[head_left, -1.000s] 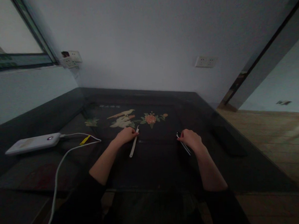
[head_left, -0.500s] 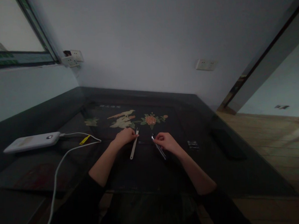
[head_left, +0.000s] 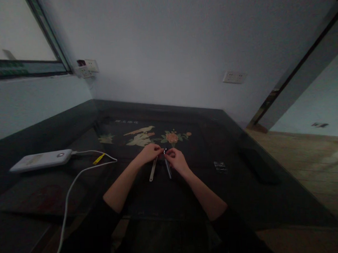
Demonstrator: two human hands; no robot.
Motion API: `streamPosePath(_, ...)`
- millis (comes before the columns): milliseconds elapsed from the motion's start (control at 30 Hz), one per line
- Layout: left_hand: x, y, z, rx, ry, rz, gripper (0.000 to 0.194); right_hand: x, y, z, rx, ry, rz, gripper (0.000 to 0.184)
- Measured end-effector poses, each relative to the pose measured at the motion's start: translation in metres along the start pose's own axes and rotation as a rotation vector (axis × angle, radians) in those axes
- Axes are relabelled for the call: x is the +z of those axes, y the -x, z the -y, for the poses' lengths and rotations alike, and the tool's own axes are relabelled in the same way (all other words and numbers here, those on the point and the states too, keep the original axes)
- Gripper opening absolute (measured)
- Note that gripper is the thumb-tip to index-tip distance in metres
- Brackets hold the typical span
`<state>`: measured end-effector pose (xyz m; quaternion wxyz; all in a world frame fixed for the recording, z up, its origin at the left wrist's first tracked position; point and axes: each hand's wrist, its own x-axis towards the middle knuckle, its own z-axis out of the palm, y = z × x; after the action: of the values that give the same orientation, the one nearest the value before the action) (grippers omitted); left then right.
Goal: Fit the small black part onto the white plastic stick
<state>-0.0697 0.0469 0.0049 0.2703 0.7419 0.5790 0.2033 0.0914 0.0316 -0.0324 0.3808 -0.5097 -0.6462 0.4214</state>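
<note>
My right hand (head_left: 177, 161) pinches a slim silver tool (head_left: 168, 169) near its upper end. Its shiny, curved head (head_left: 165, 150) shows by my fingertips, and the long shaft points down toward me. My left hand (head_left: 150, 153) has its fingers pinched together right beside that head. Whether they grip the head or something small cannot be made out. Beneath the left hand lies a thin, flat beige stick (head_left: 153, 172) with a hole at its near end. Its far end is hidden by the fingers.
A dark table (head_left: 190, 201) bears an inlaid bird-and-flower picture. At left lies a white power bank (head_left: 40, 160) with a white cable (head_left: 66, 207) and yellow tag (head_left: 98, 159). Rightward are a small clear packet (head_left: 220, 167) and a black flat object (head_left: 258, 166).
My right hand has brought the silver tool leftward to my left hand. The left fingers have shifted right, over the beige stick's far end. The view has shifted slightly.
</note>
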Motion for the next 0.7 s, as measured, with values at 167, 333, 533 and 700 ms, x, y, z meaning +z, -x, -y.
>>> streamPosePath(167, 0.003, 0.001, -0.002, 0.022, 0.078, 0.013, 0.029, 0.002, 0.004, 0.003, 0.003, -0.102, 0.035, 0.011)
streamPosePath(333, 0.003, -0.001, 0.002, 0.041, 0.116, -0.028, 0.029, -0.001, 0.009, 0.01, 0.025, -0.092, 0.087, 0.018)
streamPosePath(533, 0.004, -0.004, 0.003, 0.001, 0.299, -0.006, 0.025, -0.012, 0.015, 0.019, -0.179, 0.223, 0.134, 0.033)
streamPosePath(700, 0.006, -0.004, 0.001, -0.025, 0.287, 0.006, 0.018, -0.045, 0.019, 0.031, -0.239, 0.416, 0.227, 0.029)
